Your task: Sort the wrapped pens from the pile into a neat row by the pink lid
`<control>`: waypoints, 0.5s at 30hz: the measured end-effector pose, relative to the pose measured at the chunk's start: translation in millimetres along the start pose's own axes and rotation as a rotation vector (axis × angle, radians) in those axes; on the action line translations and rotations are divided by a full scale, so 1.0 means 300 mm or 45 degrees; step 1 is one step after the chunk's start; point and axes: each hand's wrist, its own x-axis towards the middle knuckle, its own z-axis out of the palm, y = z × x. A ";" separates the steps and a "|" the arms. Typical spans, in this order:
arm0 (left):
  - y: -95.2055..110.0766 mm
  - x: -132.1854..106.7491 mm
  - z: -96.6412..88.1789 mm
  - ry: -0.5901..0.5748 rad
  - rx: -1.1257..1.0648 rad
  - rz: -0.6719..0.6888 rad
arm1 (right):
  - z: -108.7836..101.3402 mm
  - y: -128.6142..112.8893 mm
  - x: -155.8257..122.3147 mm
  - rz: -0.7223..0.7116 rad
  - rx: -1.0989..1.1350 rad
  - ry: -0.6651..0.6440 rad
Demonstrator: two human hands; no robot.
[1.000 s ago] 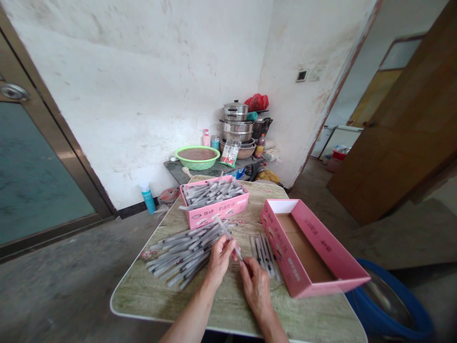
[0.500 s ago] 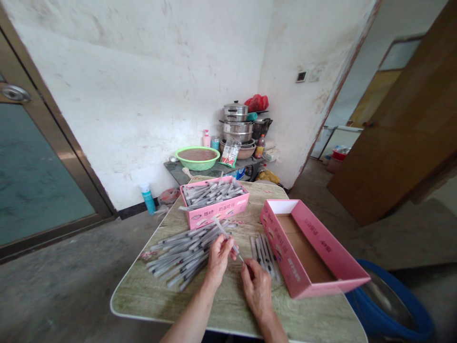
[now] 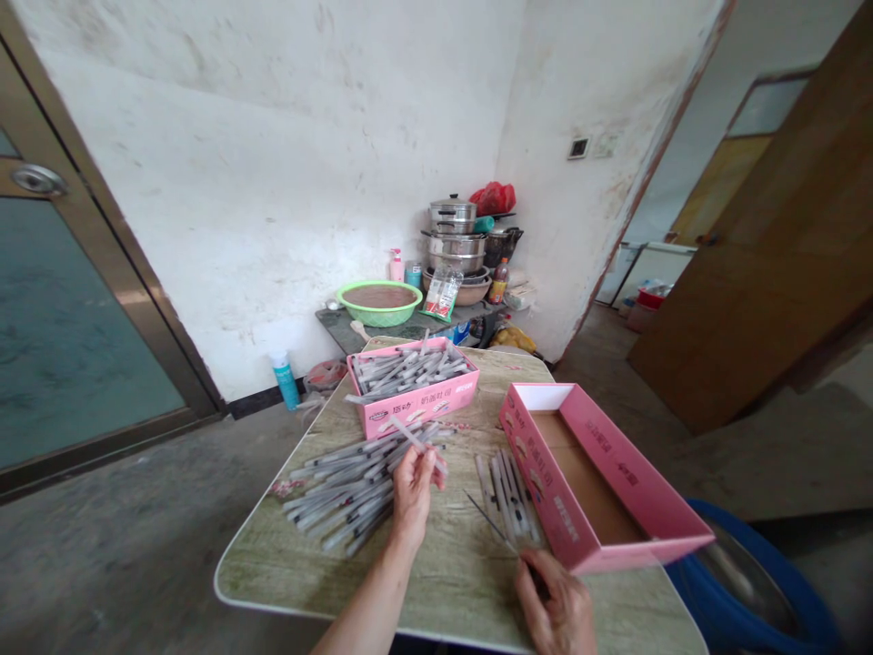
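Observation:
My left hand (image 3: 413, 487) is closed around a translucent pen barrel (image 3: 407, 431), which points up and left from the fingers. Lower right, my right hand (image 3: 554, 600) pinches a thin dark pen refill (image 3: 489, 520) by one end, apart from the barrel. Left of my left hand lies a loose pile of pens (image 3: 341, 500), translucent with dark parts. Several pens (image 3: 505, 491) lie side by side just beyond my right hand, along the empty-looking pink box (image 3: 634, 473). Behind the pile, another pink box (image 3: 419, 400) is heaped with pens.
All this sits on a wood-patterned table (image 3: 436, 591). Beyond it, a low dark stand carries a green basin (image 3: 379, 314), stacked steel pots (image 3: 456, 246) and bottles. A blue tub (image 3: 784, 591) is at the right, a spray can (image 3: 285, 380) at the left.
My right hand has moved down and right, drawing the thin refill away from the barrel. My left hand stays nearly in place, with the barrel tilted further left.

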 end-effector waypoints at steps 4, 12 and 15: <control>-0.027 0.002 -0.009 0.005 0.083 -0.050 | -0.030 0.053 -0.061 0.055 -0.137 0.027; -0.055 -0.056 0.034 -0.417 0.965 -0.367 | 0.030 -0.019 0.018 0.246 -0.494 0.064; -0.039 -0.068 0.071 -0.505 1.152 -0.370 | 0.059 -0.052 0.079 0.295 -0.656 -0.031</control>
